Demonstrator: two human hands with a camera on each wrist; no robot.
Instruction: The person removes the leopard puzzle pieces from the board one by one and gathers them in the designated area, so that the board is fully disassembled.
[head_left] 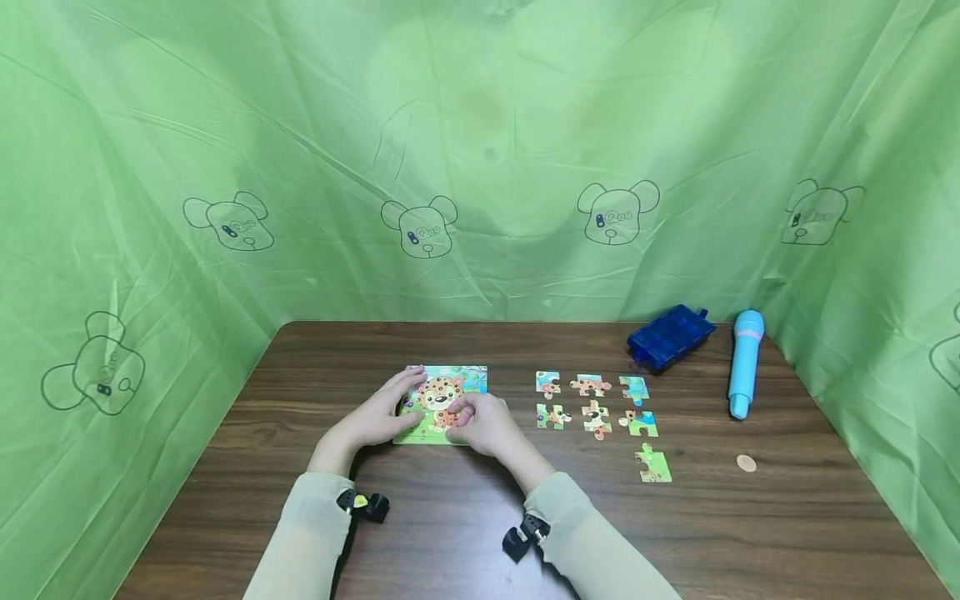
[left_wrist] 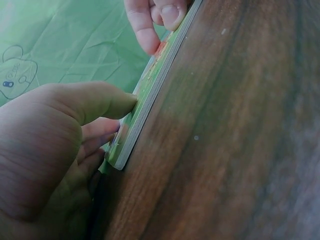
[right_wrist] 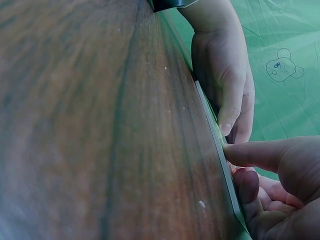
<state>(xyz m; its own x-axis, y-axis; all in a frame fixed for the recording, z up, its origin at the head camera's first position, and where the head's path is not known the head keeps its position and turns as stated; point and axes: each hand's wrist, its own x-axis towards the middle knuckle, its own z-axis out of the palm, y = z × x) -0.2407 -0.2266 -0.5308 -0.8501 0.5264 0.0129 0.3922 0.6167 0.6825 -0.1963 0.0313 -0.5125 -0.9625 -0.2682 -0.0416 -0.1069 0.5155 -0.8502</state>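
A puzzle board with a leopard picture lies flat on the table. My left hand rests at its left side, thumb on the printed face and fairly straight fingers along the far left edge. In the left wrist view the left thumb presses near the board's corner. My right hand is over the front right part of the board. Its bent fingers and thumb touch the surface; whether they pinch a piece is hidden. Several loose puzzle pieces lie in rows to the right.
A blue translucent case stands at the back right beside a light blue toy microphone. A small pale disc lies in front of the microphone. Green curtains surround the brown wooden table.
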